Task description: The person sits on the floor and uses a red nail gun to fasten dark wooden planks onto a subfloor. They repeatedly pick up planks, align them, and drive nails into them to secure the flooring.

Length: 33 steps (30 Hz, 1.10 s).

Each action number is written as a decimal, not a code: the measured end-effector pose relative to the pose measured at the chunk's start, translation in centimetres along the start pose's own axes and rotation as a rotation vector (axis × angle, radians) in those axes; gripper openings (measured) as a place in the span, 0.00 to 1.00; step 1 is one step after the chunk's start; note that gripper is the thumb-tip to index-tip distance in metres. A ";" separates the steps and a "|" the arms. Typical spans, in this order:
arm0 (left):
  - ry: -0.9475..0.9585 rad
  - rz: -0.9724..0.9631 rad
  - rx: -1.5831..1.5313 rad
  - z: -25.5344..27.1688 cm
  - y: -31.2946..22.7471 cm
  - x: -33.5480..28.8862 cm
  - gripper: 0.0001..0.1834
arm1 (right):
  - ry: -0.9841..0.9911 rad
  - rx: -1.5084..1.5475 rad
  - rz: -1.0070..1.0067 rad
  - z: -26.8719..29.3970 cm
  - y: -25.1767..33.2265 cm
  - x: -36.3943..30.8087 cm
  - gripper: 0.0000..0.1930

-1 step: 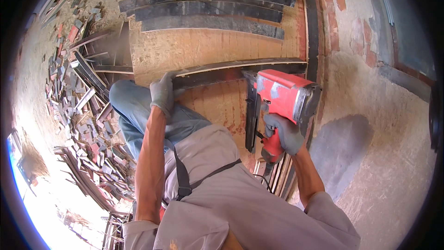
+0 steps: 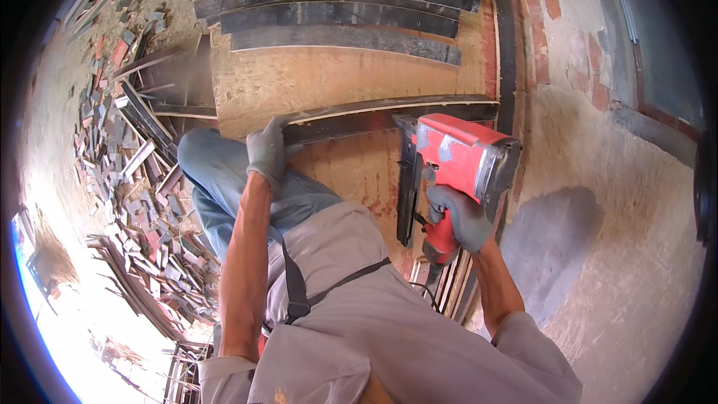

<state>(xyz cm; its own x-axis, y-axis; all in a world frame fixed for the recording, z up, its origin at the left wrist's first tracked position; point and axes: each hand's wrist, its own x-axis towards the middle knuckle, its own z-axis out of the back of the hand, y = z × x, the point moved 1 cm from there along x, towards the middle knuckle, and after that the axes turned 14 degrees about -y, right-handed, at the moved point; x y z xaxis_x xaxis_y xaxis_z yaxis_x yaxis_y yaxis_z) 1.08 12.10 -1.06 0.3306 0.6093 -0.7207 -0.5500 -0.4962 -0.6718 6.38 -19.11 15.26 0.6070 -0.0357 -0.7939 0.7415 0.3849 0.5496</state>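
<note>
My right hand [image 2: 462, 217], in a grey glove, is wrapped round the grip of a red nail gun [image 2: 458, 151]. The gun's nose presses against or lies right at a dark wooden strip [image 2: 351, 126], near that strip's right part. Around the strip's left end my left hand [image 2: 266, 151], also gloved, is closed, its fingertips partly hidden. A second narrow strip edge [image 2: 389, 103] shows pale wood along the far side. Both strips run across a tan plywood sheet [image 2: 329, 75]. The gun's black magazine [image 2: 406, 194] points back toward my body.
Several dark boards [image 2: 344, 15] lie side by side at the far end of the sheet. A long dark beam [image 2: 506, 45] borders the right side, beside a worn wall [image 2: 568, 45]. Wood offcuts [image 2: 142, 202] are heaped on the left. Thin strips [image 2: 455, 284] lie beside my right hip.
</note>
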 end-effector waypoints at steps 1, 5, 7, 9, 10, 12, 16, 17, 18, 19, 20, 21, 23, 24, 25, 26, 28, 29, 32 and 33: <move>0.059 -0.157 0.093 -0.3 0.6 -0.4 0.14 | 0.021 -0.044 0.048 0.0 -0.1 -0.1 0.14; 0.168 -0.940 0.584 -0.8 2.9 -1.3 0.12 | 0.067 -0.112 0.079 -0.6 -0.3 -0.2 0.13; 0.247 -0.502 0.226 -0.7 4.1 -1.0 0.18 | 0.054 -0.109 0.043 -1.5 -0.3 -0.3 0.12; 0.238 -0.196 -0.012 -1.0 4.1 -1.2 0.18 | 0.032 -0.122 0.042 -2.3 -0.3 -0.3 0.12; 0.197 -0.104 -0.071 -1.7 2.9 -2.0 0.13 | 0.039 -0.130 0.041 -2.3 -0.7 -0.1 0.12; 0.143 -0.004 -0.124 -2.2 2.1 -2.3 0.13 | 0.049 -0.138 0.047 -2.4 -1.5 0.5 0.13; 0.105 0.059 -0.105 -2.1 2.2 -2.3 0.15 | 0.051 -0.169 0.082 -3.2 -1.0 0.3 0.13; 0.136 0.022 -0.103 -2.0 2.7 -1.9 0.13 | 0.057 -0.175 0.093 -3.1 -1.1 0.4 0.13; 0.166 -0.015 -0.104 -2.0 3.1 -1.6 0.13 | 0.063 -0.180 0.104 -3.0 -1.2 0.3 0.13; 0.220 -0.110 -0.111 -1.2 5.2 -0.4 0.17 | 0.071 -0.179 0.095 -3.2 -1.1 0.2 0.13; 0.241 -0.150 -0.105 -1.0 5.6 0.1 0.20 | 0.074 -0.176 0.082 -3.3 -0.9 0.0 0.12; 0.261 -0.188 -0.098 -0.8 6.2 0.4 0.23 | 0.078 -0.175 0.070 -3.3 -0.9 -0.2 0.12; 0.213 -0.083 -0.094 -1.4 5.4 -0.2 0.19 | 0.116 -0.239 0.190 -3.0 -2.3 0.2 0.12; 0.170 0.006 -0.113 -1.7 4.9 -0.8 0.16 | 0.136 -0.270 0.249 -3.0 -2.9 0.3 0.12; 0.099 0.158 -0.165 -2.5 3.1 -1.8 0.13 | 0.119 -0.247 0.200 -3.3 -2.8 0.2 0.12; 0.020 0.309 -0.222 -2.7 2.2 -2.3 0.15 | 0.108 -0.228 0.153 -3.9 -2.3 -0.2 0.13; 0.022 0.312 -0.247 -2.5 2.4 -2.2 0.15 | 0.110 -0.216 0.089 -4.7 -2.2 -0.2 0.12; 0.027 0.312 -0.262 -2.4 2.4 -2.1 0.15 | 0.123 -0.222 0.072 -5.0 -2.5 0.3 0.12; 0.063 0.177 -0.157 -2.0 2.5 -2.1 0.16 | 0.077 -0.178 0.110 -5.8 -2.9 0.8 0.10; 0.056 0.182 -0.154 -2.1 2.5 -2.1 0.16 | 0.061 -0.149 0.137 -5.9 -2.8 0.7 0.10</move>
<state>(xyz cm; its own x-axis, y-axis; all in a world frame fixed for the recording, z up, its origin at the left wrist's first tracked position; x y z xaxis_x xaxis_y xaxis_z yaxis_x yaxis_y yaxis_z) 0.61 8.31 -1.56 0.2811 0.4682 -0.8377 -0.4824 -0.6857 -0.5451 2.99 -14.82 11.65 0.6775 0.0803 -0.7311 0.6000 0.5146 0.6125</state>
